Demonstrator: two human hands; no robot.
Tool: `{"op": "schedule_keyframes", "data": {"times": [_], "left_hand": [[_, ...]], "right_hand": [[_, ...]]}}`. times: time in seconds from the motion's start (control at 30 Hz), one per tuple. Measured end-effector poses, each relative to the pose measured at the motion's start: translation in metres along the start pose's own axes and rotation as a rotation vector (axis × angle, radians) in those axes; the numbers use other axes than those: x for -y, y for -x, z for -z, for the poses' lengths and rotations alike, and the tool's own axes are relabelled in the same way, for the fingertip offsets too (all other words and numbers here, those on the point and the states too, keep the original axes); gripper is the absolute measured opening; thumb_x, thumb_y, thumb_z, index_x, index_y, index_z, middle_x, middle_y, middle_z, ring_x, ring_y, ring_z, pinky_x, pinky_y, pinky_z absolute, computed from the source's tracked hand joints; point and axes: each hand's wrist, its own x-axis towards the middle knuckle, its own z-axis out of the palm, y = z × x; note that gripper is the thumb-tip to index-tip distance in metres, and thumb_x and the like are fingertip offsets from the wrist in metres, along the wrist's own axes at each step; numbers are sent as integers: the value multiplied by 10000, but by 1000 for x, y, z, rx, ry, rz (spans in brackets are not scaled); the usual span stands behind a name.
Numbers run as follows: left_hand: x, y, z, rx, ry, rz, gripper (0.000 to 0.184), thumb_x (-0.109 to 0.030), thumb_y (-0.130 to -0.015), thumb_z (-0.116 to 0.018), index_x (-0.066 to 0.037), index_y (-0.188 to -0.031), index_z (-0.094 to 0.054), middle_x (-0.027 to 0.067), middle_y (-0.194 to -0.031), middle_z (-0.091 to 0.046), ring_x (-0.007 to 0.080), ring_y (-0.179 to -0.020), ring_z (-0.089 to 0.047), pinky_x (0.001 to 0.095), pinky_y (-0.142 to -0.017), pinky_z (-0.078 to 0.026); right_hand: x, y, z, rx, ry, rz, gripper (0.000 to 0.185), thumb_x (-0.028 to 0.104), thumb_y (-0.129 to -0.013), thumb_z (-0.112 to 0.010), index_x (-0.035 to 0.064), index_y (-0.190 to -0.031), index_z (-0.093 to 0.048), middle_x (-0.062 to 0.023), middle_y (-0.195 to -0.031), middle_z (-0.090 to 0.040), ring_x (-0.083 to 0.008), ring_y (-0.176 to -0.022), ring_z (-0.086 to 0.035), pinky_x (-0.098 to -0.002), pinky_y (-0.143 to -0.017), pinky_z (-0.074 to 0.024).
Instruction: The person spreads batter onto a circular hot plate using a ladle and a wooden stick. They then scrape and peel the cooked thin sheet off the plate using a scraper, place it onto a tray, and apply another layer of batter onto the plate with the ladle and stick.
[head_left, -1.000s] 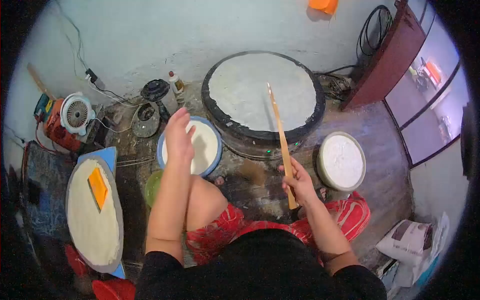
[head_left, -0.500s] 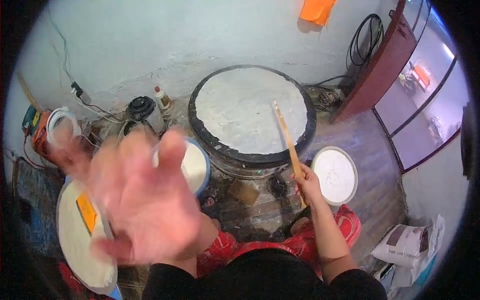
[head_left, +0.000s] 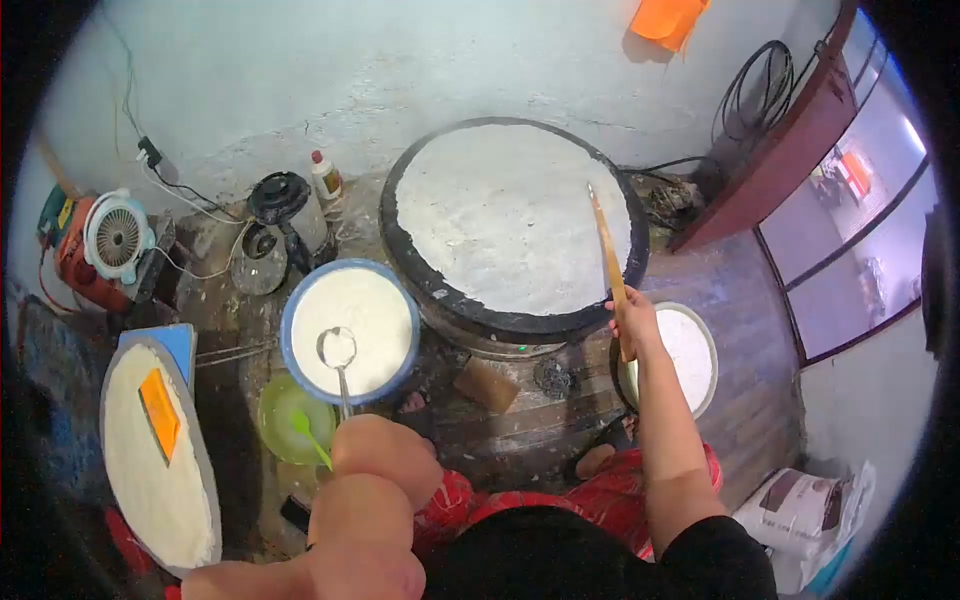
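Observation:
My right hand [head_left: 636, 320] is closed around a long, narrow wooden spatula [head_left: 608, 250], whose pale tip lies over the right part of a round griddle [head_left: 392, 232]. A thin white sheet of batter [head_left: 500, 210] covers nearly all of the griddle's surface. My left hand [head_left: 360, 510] is low and close to the camera; its fingers cannot be made out clearly. Just beyond it, a metal ladle [head_left: 343, 378] rests in a blue-rimmed basin [head_left: 287, 330] of white batter, its handle end hidden. A green bowl [head_left: 268, 425] with a bright green utensil [head_left: 303, 425] stands beside the basin.
A round tray [head_left: 212, 500] with a pale layer and orange scraper [head_left: 160, 415] is at left. Another basin of white material [head_left: 690, 355] stands right of the griddle. A fan [head_left: 118, 240], black-lidded container [head_left: 280, 198], bottle [head_left: 326, 178] and sack [head_left: 800, 510] surround the workspace.
My left hand has dropped from in front of the camera, uncovering the basin, ladle and green bowl. The view has shifted slightly. My right hand still grips the wooden spatula above the griddle.

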Motion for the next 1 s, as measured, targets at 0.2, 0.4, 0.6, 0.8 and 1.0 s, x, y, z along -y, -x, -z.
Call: {"op": "schedule_keyframes", "data": {"times": [0.2, 0.4, 0.6, 0.8, 1.0], "left_hand": [[13, -17, 49, 603, -478, -202, 204, 31, -838, -299, -15, -988, -429, 61, -886, -473, 121, -778, -425, 229, -734, -334], [41, -47, 73, 1085, 289, -890, 246, 19, -844, -278, 37, -933, -506, 71, -857, -545, 85, -778, -482, 168, -734, -338], [32, -43, 63, 1037, 368, -304, 264, -21, -862, -280, 29, -809, -533, 45, -744, -551, 66, -704, -495, 152, -671, -358], [43, -48, 67, 1089, 367, -607, 279, -96, -878, -277, 12, -781, -515, 68, -772, -553, 92, -650, -514, 184, -681, -400], [-27, -63, 79, 1281, -275, -140, 182, -37, -814, -430, -52, -720, -585, 78, -873, -584, 114, -767, -536, 237, -743, -432]], "right_hand": [[-46, -46, 18, -299, 675, 429, 346, 110, -834, -442, 146, -1167, -524, -94, -911, -607, -195, -737, -576, -311, -665, -464], [-18, -6, -4, -189, 539, 269, 349, 103, -820, -467, 133, -1161, -530, -79, -915, -611, -176, -743, -568, -273, -704, -449], [-78, -47, 13, -188, 548, 789, 340, 102, -831, -458, 122, -1162, -532, 5, -756, -544, -60, -542, -425, -222, -440, -362], [-31, -12, 2, -173, 291, 243, 336, 81, -823, -471, 91, -1154, -529, -59, -972, -601, -142, -793, -551, -244, -737, -432], [-7, 33, -46, 308, 468, 259, 330, 104, -787, -532, 40, -1111, -539, -124, -934, -622, -156, -834, -581, -282, -731, -442]]}}
